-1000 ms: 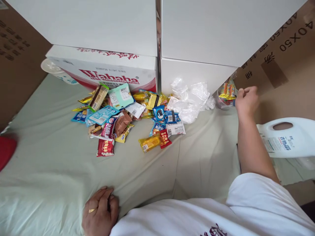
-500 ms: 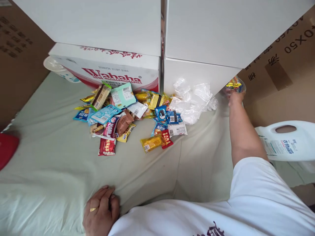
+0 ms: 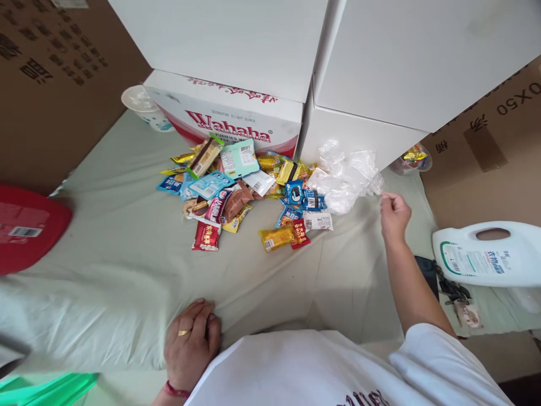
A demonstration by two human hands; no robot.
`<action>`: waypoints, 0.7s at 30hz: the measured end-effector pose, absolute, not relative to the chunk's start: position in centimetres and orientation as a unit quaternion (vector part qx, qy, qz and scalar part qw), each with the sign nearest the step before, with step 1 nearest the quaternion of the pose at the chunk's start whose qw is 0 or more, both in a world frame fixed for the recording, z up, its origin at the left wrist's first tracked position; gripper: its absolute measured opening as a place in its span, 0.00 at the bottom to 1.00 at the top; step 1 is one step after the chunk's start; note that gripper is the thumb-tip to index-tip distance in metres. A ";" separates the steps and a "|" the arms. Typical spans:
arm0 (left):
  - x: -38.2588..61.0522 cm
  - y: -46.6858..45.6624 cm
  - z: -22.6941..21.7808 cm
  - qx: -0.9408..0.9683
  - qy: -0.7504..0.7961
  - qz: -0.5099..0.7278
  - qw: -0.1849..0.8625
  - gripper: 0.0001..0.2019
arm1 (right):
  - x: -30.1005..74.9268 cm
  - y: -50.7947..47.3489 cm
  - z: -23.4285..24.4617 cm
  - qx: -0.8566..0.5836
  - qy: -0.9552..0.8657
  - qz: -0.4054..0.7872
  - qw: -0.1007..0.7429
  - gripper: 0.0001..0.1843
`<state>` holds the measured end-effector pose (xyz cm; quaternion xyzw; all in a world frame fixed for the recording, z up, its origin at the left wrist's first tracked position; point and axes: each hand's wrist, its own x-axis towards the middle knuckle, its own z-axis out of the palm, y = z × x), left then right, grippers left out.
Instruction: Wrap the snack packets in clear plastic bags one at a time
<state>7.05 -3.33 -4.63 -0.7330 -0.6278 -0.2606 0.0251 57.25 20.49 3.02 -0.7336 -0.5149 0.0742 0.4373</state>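
Observation:
My left hand (image 3: pixel 192 337) rests on the pale green sheet near its front edge, fingers curled together, with nothing seen in it. My right hand (image 3: pixel 395 217) is closed with its fingertips pinched, right beside the edge of a crumpled clear plastic bag (image 3: pixel 344 180); whether it grips anything I cannot make out. A heap of wrapped snacks (image 3: pixel 220 180) lies left of the bag, with a yellow packet (image 3: pixel 274 239) and a red packet (image 3: pixel 300 234) at its front. Beyond my right hand, a clear round tub (image 3: pixel 426 163) holds several bright packets.
Behind the snacks stand a Wahaha carton (image 3: pixel 236 118) and white boxes (image 3: pixel 376 56). Brown cardboard (image 3: pixel 486 135) walls the sides. A white detergent bottle (image 3: pixel 486 259) lies at right, a paper cup (image 3: pixel 154 115) stands at far left, and a red object (image 3: pixel 31 228) is at left.
My right hand has come back from the tub towards the plastic bag, leaving the packets in the tub. The view has shifted left; my left hand stays on the sheet.

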 end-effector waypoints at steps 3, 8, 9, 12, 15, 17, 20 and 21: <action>7.1 -3.4 -4.8 -0.734 -0.621 -0.273 0.019 0.12 | 53.1 18.5 3.1 -0.691 -0.613 0.015 0.384 0.16; 6.8 -3.6 -4.6 -0.722 -0.615 -0.315 -0.037 0.08 | 50.2 20.4 3.1 -0.704 -0.663 0.020 0.254 0.17; 6.6 -3.7 -4.4 -0.717 -0.613 -0.326 -0.068 0.07 | 50.2 20.9 3.3 -0.712 -0.656 0.035 0.248 0.15; 6.3 -3.8 -3.3 -0.661 -0.631 -0.364 -0.179 0.07 | 50.2 20.4 4.3 -0.713 -0.591 0.071 0.370 0.12; 7.0 -3.0 -1.4 -0.566 -0.652 -0.403 -0.303 0.09 | 47.9 17.1 5.4 -0.659 -0.444 0.229 0.563 0.16; 8.3 -1.7 0.0 -0.514 -0.621 -0.421 -0.415 0.10 | 44.7 14.1 5.3 -0.602 -0.362 0.394 0.593 0.17; 11.1 1.1 1.8 -0.434 -0.542 -0.433 -0.574 0.17 | 38.5 9.6 4.2 -0.548 -0.303 0.559 0.543 0.18; 12.0 2.0 2.2 -0.410 -0.517 -0.433 -0.614 0.21 | 36.6 8.3 3.7 -0.542 -0.291 0.588 0.525 0.19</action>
